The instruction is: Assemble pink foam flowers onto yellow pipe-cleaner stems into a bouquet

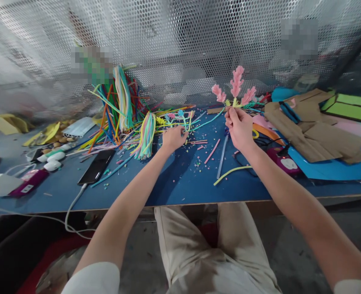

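In my right hand, thumb and fingers pinch the base of a pipe-cleaner flower, whose fluffy pink petals stand upright with small yellow-green parts beneath. My left hand is over the tabletop with its fingers curled among small pastel pipe-cleaner pieces. What those fingertips grip is too small to make out. Just left of that hand lies a bundle of pastel pipe cleaners. Between my arms are a pink pipe-cleaner length, a clear stick and a yellow-green pipe cleaner.
A large heap of coloured pipe cleaners rises at the back left against a perforated metal screen. A black phone with a white cable lies on the left. Brown cardboard and a purple power block are at right.
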The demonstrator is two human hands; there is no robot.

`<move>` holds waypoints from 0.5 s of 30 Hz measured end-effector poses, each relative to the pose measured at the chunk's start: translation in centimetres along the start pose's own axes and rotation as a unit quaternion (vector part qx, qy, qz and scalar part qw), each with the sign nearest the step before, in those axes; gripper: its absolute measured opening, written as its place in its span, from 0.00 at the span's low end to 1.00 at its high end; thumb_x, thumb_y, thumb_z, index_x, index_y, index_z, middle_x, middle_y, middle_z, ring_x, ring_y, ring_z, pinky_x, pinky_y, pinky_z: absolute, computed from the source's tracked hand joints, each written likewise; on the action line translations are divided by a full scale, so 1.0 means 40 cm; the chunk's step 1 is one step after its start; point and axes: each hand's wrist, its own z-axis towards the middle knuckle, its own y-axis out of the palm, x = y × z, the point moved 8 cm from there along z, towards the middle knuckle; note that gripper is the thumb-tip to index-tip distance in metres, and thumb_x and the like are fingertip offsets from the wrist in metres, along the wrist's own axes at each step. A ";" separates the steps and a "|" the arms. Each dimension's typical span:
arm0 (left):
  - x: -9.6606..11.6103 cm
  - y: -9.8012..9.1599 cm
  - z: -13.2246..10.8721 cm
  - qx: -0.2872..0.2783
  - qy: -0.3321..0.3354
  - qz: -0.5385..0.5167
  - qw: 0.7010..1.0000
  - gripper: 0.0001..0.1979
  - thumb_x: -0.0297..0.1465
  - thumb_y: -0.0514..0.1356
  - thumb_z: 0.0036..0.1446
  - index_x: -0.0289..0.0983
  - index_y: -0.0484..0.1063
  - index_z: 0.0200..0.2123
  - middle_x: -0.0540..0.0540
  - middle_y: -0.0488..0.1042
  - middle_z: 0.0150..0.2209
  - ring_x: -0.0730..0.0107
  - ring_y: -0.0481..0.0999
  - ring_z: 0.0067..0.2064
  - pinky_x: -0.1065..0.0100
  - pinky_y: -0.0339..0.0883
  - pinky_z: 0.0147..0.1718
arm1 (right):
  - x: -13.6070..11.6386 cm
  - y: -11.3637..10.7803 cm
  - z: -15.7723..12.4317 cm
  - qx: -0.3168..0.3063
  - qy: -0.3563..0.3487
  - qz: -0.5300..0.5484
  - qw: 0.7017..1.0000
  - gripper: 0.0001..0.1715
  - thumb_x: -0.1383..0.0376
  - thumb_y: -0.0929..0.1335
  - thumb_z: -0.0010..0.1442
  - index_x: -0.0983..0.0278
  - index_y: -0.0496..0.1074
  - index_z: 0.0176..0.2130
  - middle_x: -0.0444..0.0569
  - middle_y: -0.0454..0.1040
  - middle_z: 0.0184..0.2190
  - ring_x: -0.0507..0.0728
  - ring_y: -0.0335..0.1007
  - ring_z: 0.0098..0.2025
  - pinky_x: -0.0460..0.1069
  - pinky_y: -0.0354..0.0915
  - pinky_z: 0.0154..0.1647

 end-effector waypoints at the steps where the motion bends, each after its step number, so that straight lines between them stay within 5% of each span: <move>1: 0.006 0.004 0.003 -0.011 0.002 0.007 1.000 0.16 0.40 0.58 0.66 0.41 0.76 0.52 0.41 0.82 0.49 0.50 0.78 0.53 0.52 0.64 0.56 | 0.002 0.003 -0.003 0.001 -0.001 0.003 1.000 0.22 0.45 0.73 0.60 0.60 0.75 0.36 0.42 0.68 0.28 0.47 0.56 0.23 0.45 0.56 0.21; 8: 0.021 -0.050 0.048 0.028 0.045 -0.018 0.998 0.09 0.34 0.60 0.64 0.42 0.80 0.42 0.44 0.84 0.42 0.55 0.80 0.47 0.56 0.66 0.52 | 0.012 0.031 -0.022 -0.014 -0.002 0.004 1.000 0.23 0.44 0.74 0.58 0.61 0.77 0.36 0.43 0.70 0.27 0.47 0.55 0.23 0.45 0.54 0.21; 11: 0.029 -0.135 0.053 0.139 0.070 -0.123 0.980 0.07 0.35 0.60 0.64 0.41 0.78 0.40 0.44 0.82 0.39 0.60 0.79 0.41 0.60 0.69 0.47 | 0.012 0.029 -0.024 -0.004 0.003 -0.005 1.000 0.23 0.44 0.74 0.58 0.60 0.77 0.36 0.43 0.70 0.27 0.47 0.56 0.24 0.46 0.54 0.21; 15: 0.044 -0.246 -0.003 0.314 0.109 -0.294 0.896 0.11 0.41 0.56 0.69 0.41 0.73 0.44 0.43 0.80 0.46 0.65 0.78 0.45 0.62 0.70 0.48 | 0.013 0.025 -0.024 0.001 -0.003 0.000 1.000 0.23 0.44 0.74 0.58 0.60 0.77 0.36 0.43 0.70 0.27 0.48 0.56 0.24 0.46 0.54 0.22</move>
